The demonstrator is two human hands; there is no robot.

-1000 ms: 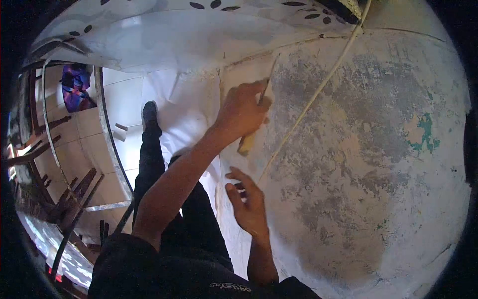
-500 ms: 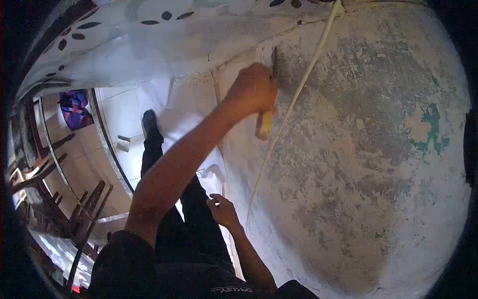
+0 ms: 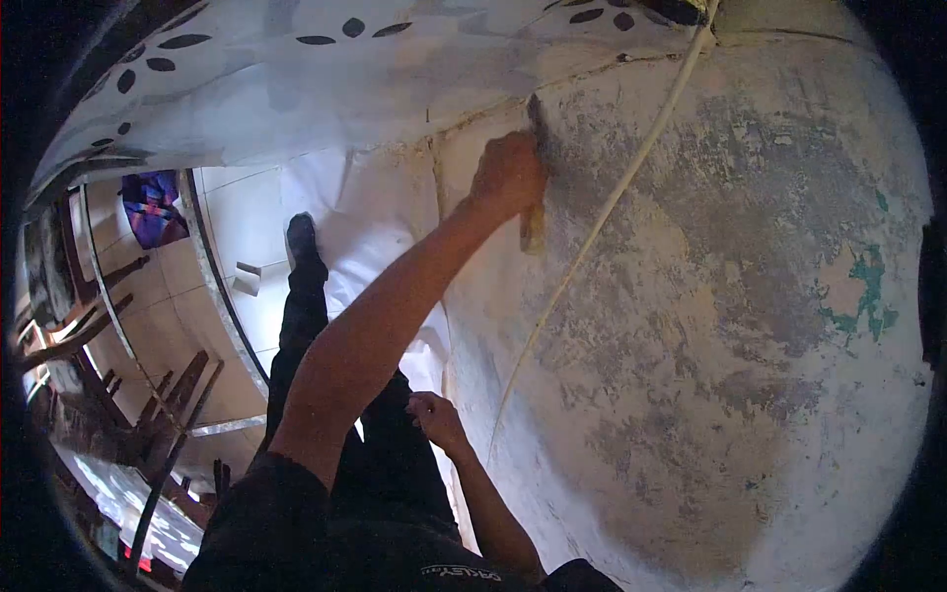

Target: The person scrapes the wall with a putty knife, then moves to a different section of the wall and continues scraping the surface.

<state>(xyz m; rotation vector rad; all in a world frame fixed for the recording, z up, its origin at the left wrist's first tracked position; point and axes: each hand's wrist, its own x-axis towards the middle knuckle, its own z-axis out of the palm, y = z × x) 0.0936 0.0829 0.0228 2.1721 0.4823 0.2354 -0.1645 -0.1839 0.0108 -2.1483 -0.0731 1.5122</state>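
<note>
My left hand (image 3: 508, 176) is closed round the handle of a scraper (image 3: 533, 235). Its light wooden handle end sticks out below the fist, and a thin dark blade shows above it, against the wall (image 3: 681, 326). That wall is patchy, with grey areas, flaking pale paint and a green spot at the far side. A pale cable (image 3: 602, 222) runs across it, just beside the scraper. My right hand (image 3: 439, 422) hangs by my thigh, apart from the wall, with fingers loosely bent and nothing seen in them.
A whitish sheet with dark leaf shapes (image 3: 353, 30) spans the top. White sheeting (image 3: 355, 212) lies at the wall's foot, near my shoe (image 3: 302, 235). Dark wooden furniture (image 3: 182, 405), a metal bar (image 3: 222, 286) and a purple patterned cloth (image 3: 155, 209) are on the left.
The view has shifted slightly. My left hand and the scraper have moved a little along the wall, and the handle stands more upright. My right hand's fingers are more bent.
</note>
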